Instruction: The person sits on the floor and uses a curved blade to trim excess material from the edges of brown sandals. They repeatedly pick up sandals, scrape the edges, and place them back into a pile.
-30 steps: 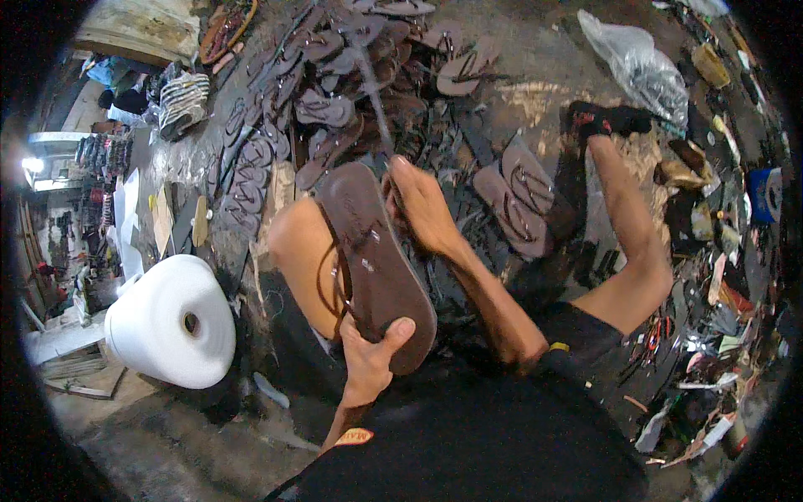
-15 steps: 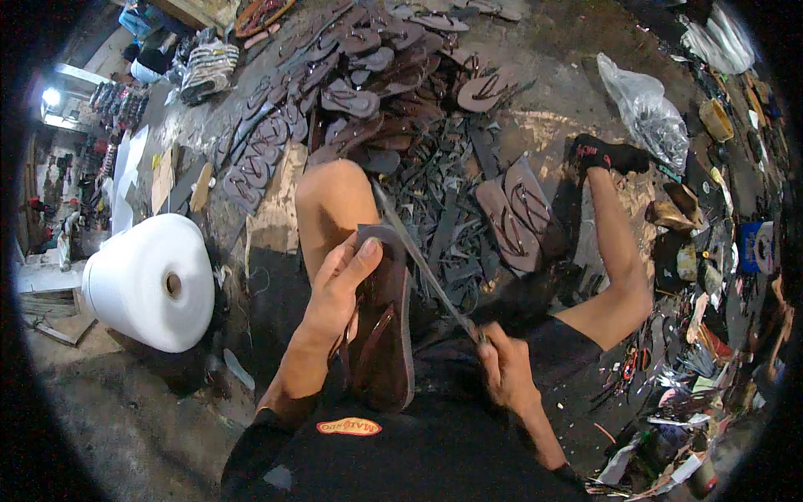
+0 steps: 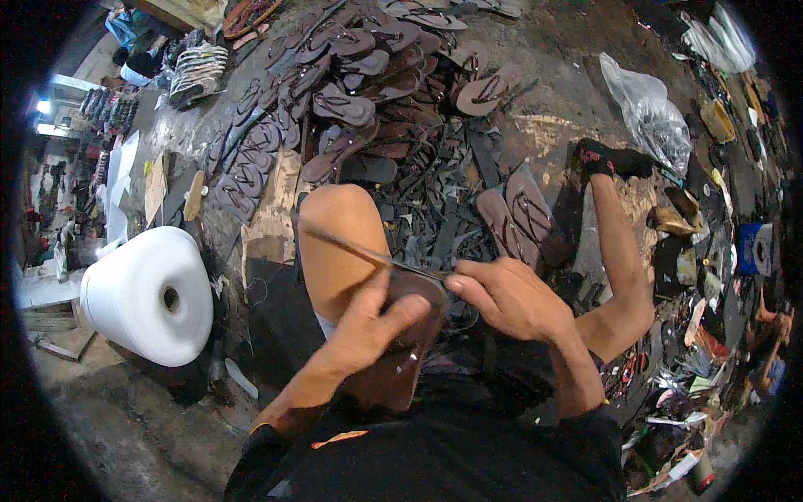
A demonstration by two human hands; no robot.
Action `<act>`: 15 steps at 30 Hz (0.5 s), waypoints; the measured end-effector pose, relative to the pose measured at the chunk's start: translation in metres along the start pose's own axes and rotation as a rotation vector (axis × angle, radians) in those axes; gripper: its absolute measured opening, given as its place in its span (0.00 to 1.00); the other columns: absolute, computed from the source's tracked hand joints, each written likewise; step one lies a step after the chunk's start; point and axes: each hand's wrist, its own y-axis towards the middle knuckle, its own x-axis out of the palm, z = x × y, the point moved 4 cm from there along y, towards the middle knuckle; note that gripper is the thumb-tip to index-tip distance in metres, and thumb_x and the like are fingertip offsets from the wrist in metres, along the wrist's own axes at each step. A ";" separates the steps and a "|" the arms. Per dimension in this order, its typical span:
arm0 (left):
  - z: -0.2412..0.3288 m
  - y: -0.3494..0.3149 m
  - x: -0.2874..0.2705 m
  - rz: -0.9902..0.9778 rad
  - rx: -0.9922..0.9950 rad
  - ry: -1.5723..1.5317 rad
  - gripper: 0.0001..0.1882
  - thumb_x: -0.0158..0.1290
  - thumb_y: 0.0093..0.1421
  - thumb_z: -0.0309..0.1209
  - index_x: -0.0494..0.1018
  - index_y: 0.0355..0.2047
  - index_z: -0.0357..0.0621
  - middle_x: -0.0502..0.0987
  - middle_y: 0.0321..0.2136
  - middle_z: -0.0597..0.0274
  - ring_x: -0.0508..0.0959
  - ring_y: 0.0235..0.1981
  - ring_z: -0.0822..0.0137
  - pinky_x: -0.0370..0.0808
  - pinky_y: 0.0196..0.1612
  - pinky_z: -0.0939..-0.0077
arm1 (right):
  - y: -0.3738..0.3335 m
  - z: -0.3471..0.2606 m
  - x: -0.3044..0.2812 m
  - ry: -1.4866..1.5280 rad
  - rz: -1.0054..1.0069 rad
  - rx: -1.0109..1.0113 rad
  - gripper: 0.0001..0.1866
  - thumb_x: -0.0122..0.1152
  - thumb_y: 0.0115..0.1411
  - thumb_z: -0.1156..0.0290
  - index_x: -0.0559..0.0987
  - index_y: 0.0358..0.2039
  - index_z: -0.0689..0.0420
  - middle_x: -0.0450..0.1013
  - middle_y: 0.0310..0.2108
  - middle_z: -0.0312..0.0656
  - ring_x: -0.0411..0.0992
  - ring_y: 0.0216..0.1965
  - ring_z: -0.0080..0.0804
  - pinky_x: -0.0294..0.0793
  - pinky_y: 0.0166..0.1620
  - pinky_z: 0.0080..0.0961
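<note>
My left hand [image 3: 364,335] is closed on a brown flip-flop [image 3: 391,372] in my lap, with the thumb lying across its upper face. One end of the sole points away from me, beside my raised knee [image 3: 339,230]. My right hand [image 3: 514,301] grips a long, thin knife [image 3: 360,248] by its handle end, mostly hidden by the fingers. The blade runs leftward past the far end of the sole and in front of the knee. Whether the blade touches the sole I cannot tell.
A heap of brown flip-flops [image 3: 368,71] lies ahead, with dark offcuts [image 3: 443,201] nearer me. A finished-looking pair [image 3: 519,209] rests right of them. On the left stands a white foam roll [image 3: 146,297]; a clear plastic bag [image 3: 648,113] and scattered scraps [image 3: 677,418] are at right.
My right hand has moved up and inward, and the knife has swung to point left across the flip-flop's far end. The flip-flop has turned slightly and my left hand has shifted lower.
</note>
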 end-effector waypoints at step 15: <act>0.023 0.026 0.023 0.180 0.219 -1.056 0.13 0.64 0.65 0.28 0.78 0.49 0.46 0.85 0.46 0.62 0.86 0.46 0.66 0.85 0.50 0.72 | -0.123 0.021 0.063 0.286 0.566 0.238 0.11 0.56 0.70 0.63 0.73 0.38 0.58 0.68 0.23 0.54 0.68 0.21 0.53 0.68 0.27 0.39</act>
